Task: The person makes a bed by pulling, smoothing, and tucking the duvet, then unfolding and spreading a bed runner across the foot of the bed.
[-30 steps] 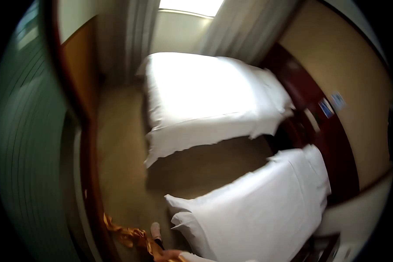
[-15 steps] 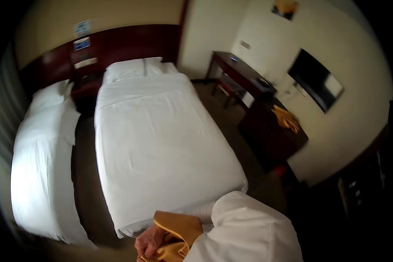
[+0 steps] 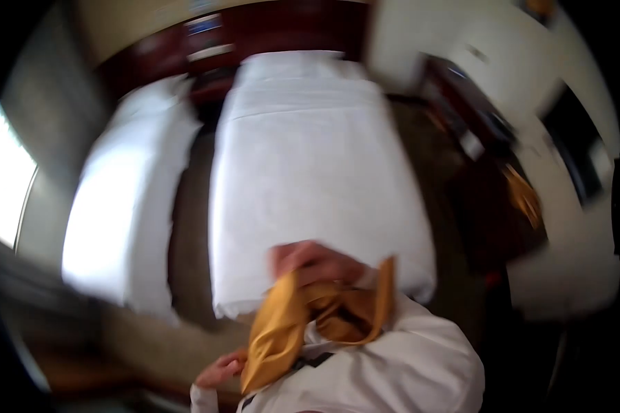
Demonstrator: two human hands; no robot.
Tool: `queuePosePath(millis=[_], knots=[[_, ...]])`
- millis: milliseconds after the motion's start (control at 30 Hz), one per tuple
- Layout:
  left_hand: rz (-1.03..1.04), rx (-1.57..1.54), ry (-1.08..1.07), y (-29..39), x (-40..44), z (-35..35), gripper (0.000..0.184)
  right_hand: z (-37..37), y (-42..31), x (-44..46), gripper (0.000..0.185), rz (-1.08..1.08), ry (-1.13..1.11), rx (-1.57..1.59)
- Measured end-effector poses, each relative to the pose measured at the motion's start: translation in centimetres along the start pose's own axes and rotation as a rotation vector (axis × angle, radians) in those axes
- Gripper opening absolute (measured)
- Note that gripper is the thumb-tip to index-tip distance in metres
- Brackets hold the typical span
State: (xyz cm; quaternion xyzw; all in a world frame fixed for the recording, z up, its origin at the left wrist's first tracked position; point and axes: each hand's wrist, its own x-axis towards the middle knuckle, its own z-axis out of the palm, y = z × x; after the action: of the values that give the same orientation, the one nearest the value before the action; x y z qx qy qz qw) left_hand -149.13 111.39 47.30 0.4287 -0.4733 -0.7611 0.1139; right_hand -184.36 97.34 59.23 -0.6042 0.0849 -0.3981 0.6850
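A gold satiny cloth (image 3: 275,337) hangs in loose folds in front of my white-sleeved body. My right hand (image 3: 317,261), blurred, is raised over the foot of the wide bed, its fingers closed on the top of the cloth. Lower down, my left hand (image 3: 220,370) grips the cloth's left edge, its fingertips partly hidden behind the fabric. Beyond the hands, the wide bed (image 3: 310,172) is spread with a smooth white cover, its pillow end against the dark red headboard (image 3: 289,27).
A narrower white bed (image 3: 120,206) stands to the left, beside a bright window (image 3: 7,179). Along the right wall are a dark desk (image 3: 468,103) and a low cabinet (image 3: 489,213) with another gold cloth (image 3: 523,196) on it. A television (image 3: 573,141) hangs above.
My right hand has risen with the cloth, which now hangs more spread out. My left hand has come into view at its lower left. The view has turned left, showing the window.
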Motion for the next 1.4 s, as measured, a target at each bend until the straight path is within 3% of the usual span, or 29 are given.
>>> queuePosePath(millis=[67,133,200,267,367,400,467,500,533,600,667,767,1000,1233,1267,1400], knots=[[0.105,-0.192,0.079,2.9,-0.1,1.8,0.038,-0.5,0.2,0.6,0.012,-0.038,0.139,0.171],[0.126,-0.233,0.197,1.7,0.1,2.0,0.03,-2.5,2.1,0.7,0.011,-0.213,0.163,0.183],[0.151,-0.228,0.354,2.2,-0.2,1.9,0.019,-3.5,2.0,2.0,0.016,-0.197,0.198,0.219],[0.277,0.101,0.805,2.7,-1.8,1.9,0.013,-3.8,2.7,3.1,0.021,-0.109,0.215,0.216],[0.534,0.469,1.376,5.2,-7.2,1.6,0.011,-4.6,5.7,5.4,0.005,0.22,0.106,-0.295],[0.579,0.576,1.535,7.1,-8.9,2.6,0.011,-4.9,6.7,6.4,0.007,0.222,-0.011,-0.504],[0.561,0.506,1.633,7.4,-11.9,4.4,0.01,-1.6,7.9,8.5,0.026,0.008,-0.105,-0.852],[0.556,0.408,1.693,7.6,-12.3,5.4,0.011,0.3,7.9,9.6,0.037,-0.023,-0.198,-0.766],[0.555,0.397,1.702,8.4,-12.6,6.1,0.011,2.6,7.8,10.6,0.048,-0.049,-0.286,-0.68],[0.438,0.713,1.572,10.0,-12.3,6.5,0.012,8.3,9.0,12.3,0.057,-0.247,-0.473,-0.59],[0.433,0.799,1.589,9.8,-11.5,5.6,0.013,14.1,10.1,13.3,0.055,-0.299,-0.64,-0.525],[0.4,0.774,1.615,7.9,-11.6,3.0,0.016,19.8,14.4,13.7,0.04,-0.234,-0.534,-0.505],[0.277,0.543,1.823,0.3,-18.1,-7.3,0.02,28.3,25.8,21.2,0.034,-0.049,-0.431,-0.517],[0.148,0.404,1.845,-3.8,-26.8,-18.0,0.014,39.8,34.3,31.0,0.036,-0.226,-0.44,-0.702],[0.24,0.372,1.908,-3.6,-27.8,-19.4,0.016,41.1,35.3,32.3,0.035,-0.252,-0.404,-0.74],[0.249,0.335,1.968,-5.0,-30.1,-23.3,0.019,44.9,38.4,36.9,0.034,-0.286,-0.396,-0.822]])
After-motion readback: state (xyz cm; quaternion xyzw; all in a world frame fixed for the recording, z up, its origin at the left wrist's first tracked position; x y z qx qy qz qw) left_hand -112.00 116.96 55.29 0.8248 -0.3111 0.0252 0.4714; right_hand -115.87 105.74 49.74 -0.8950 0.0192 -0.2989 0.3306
